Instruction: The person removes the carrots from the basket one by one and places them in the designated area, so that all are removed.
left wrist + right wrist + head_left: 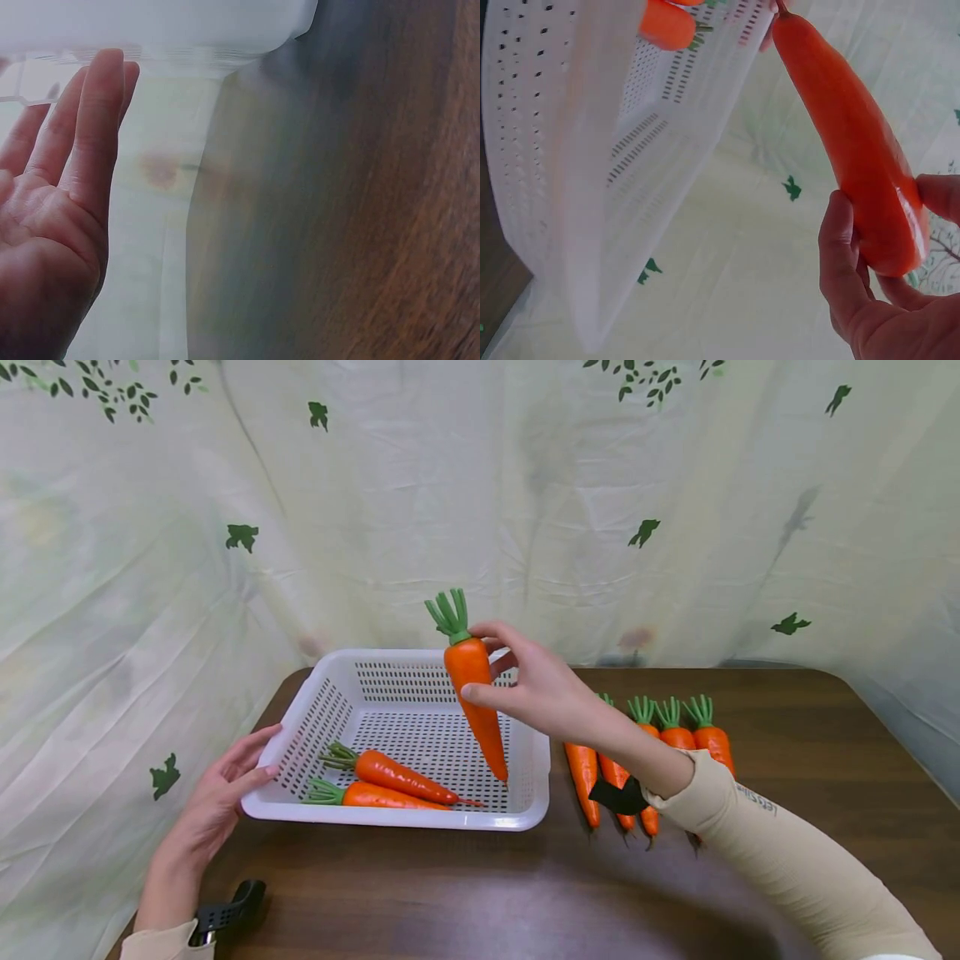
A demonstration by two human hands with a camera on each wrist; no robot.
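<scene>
My right hand (543,681) pinches an orange carrot (478,718) with a green stem between thumb and fingers. It holds this carrot over the white plastic basket (401,817), stem up and tip pointing down. In the right wrist view the fingers grip the thick end of the carrot (847,142). Two more carrots lie inside the basket near its front wall, an upper one (397,774) and a lower one (390,796). My left hand (213,802) touches the basket's left rim; its fingers look straight in the left wrist view.
Several carrots (582,777) lie side by side on the brown wooden table (420,885), right of the basket and partly hidden under my right forearm. A pale curtain with leaf prints (480,510) hangs behind the table. Black bands (225,914) sit at both wrists.
</scene>
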